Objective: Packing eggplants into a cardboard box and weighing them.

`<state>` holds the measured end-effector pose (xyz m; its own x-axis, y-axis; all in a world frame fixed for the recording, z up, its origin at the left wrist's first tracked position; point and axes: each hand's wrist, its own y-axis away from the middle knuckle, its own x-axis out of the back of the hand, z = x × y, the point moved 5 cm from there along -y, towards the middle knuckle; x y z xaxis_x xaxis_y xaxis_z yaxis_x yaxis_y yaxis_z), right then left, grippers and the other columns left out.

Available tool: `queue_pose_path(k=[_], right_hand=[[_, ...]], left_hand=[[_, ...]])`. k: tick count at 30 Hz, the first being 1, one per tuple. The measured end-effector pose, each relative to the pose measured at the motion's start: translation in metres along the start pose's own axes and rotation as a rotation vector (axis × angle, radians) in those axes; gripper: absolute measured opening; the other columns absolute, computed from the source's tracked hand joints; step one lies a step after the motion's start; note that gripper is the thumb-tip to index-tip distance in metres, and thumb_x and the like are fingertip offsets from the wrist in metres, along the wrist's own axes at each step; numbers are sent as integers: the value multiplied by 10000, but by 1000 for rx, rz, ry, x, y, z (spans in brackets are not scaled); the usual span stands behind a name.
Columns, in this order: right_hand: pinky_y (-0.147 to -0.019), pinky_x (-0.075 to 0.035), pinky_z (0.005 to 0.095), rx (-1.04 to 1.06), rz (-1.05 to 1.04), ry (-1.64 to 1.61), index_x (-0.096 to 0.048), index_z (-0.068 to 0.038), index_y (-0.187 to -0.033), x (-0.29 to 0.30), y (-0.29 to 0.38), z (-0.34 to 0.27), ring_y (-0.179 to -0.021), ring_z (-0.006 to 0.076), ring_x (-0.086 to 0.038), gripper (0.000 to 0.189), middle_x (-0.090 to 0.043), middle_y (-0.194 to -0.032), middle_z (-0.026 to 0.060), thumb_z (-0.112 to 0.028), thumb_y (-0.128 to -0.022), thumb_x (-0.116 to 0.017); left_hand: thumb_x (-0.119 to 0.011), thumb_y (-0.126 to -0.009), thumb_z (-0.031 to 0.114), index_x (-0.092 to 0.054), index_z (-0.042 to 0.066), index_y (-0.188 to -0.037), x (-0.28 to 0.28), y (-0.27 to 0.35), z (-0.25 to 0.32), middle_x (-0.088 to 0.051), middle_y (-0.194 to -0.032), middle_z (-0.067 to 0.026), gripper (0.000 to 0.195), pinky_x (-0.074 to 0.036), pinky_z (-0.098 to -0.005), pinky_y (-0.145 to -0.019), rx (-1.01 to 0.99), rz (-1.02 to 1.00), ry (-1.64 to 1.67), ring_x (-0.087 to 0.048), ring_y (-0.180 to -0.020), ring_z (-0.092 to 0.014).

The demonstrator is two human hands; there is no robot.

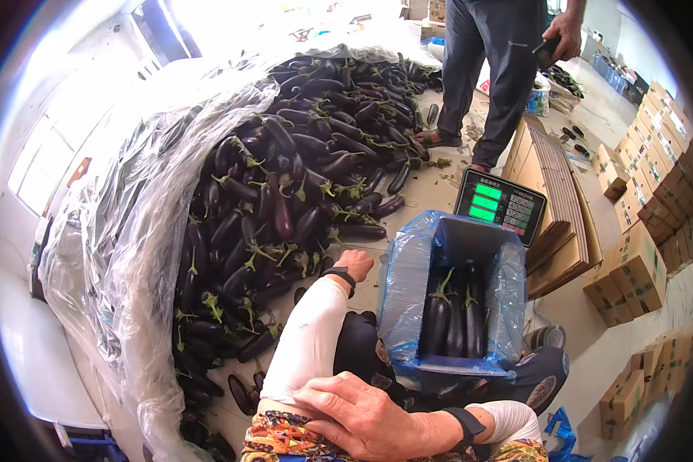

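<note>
My right hand [369,417] lies across my left forearm, its fingers pinching the edge of the white sleeve [306,335] near the elbow. My left arm reaches forward, and my left hand [355,265] is loosely curled beside the pile of eggplants [283,167]; whether its fingers hold anything cannot be told. Between my knees stands a box lined with blue plastic film [401,289], with several dark eggplants [453,320] lying lengthwise in it. Just behind the box is a digital scale display [501,203] with lit green readouts.
Clear plastic sheeting [133,277] covers the pile's left side. A person [491,63] stands beyond the scale, holding a dark object. Flattened cardboard boxes [546,190] lean right of the scale. Closed cartons [635,268] are stacked at the right. A roll of tape [553,336] lies by my knee.
</note>
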<state>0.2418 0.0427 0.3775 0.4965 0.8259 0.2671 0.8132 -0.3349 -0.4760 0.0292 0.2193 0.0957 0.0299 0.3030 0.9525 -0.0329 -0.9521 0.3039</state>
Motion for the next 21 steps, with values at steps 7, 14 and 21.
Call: queue_pose_path(k=[7, 14, 21], right_hand=[[-720, -514, 360, -136, -116, -214, -596, 33, -993, 5, 1, 15, -795, 305, -594, 181, -590, -879, 150, -46, -837, -641], [-715, -488, 369, -98, -87, -254, -596, 12, -985, 3, -4, 22, -810, 285, -576, 183, -581, -856, 127, -62, -831, -661], [-694, -499, 397, -136, -484, -35, -608, -35, -895, 17, 27, 62, -800, 331, -616, 172, -611, -845, 136, -204, -866, -624]], left_hand=[[-564, -780, 58, -655, 69, -968, 10, 3, 8, -669, -909, -157, 209, -529, -433, -751, -40, -30, -38, -654, -893, -331], [-561, -774, 61, -660, 75, -960, 12, -7, 9, -669, -910, -158, 212, -528, -434, -745, -70, -2, -46, -654, -891, -331], [-571, -779, 102, -663, 65, -932, 82, -24, 3, -670, -918, -173, 183, -531, -437, -730, 18, 185, 26, -659, -877, -344]])
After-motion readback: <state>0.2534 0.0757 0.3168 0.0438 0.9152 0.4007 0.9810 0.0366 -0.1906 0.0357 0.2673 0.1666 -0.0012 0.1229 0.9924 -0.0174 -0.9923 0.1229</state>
